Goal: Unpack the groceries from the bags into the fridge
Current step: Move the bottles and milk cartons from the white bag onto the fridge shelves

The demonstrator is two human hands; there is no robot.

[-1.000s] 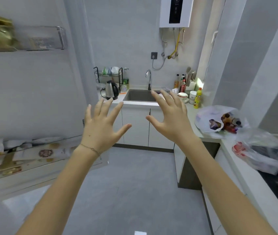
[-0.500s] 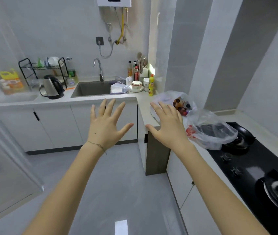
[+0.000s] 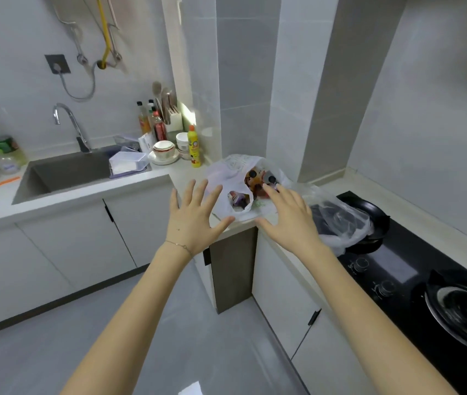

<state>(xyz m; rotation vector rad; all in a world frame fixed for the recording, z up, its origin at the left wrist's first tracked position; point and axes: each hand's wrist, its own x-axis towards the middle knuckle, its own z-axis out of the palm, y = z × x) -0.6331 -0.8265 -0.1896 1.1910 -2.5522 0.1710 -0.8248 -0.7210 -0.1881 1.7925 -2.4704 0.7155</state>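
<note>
Two plastic grocery bags lie on the counter corner. The white bag (image 3: pixel 233 172) gapes open and shows colourful packets with dark caps inside. A clear bag (image 3: pixel 340 215) with dark contents lies to its right, partly over the stove. My left hand (image 3: pixel 193 220) hovers with fingers spread just left of the white bag. My right hand (image 3: pixel 290 218) is spread in front of both bags, its fingertips near the white bag's opening. Neither hand holds anything. The fridge is out of view.
A sink (image 3: pixel 67 172) with a tap lies to the left. Bottles, bowls and a yellow detergent bottle (image 3: pixel 194 146) stand at the back corner. A black gas stove (image 3: pixel 414 269) with a pan (image 3: pixel 465 312) fills the right counter. Grey floor lies below.
The view has swung right from the fridge door to the counter. Both spread hands have come closer to the bags, which now lie just beyond the fingers.
</note>
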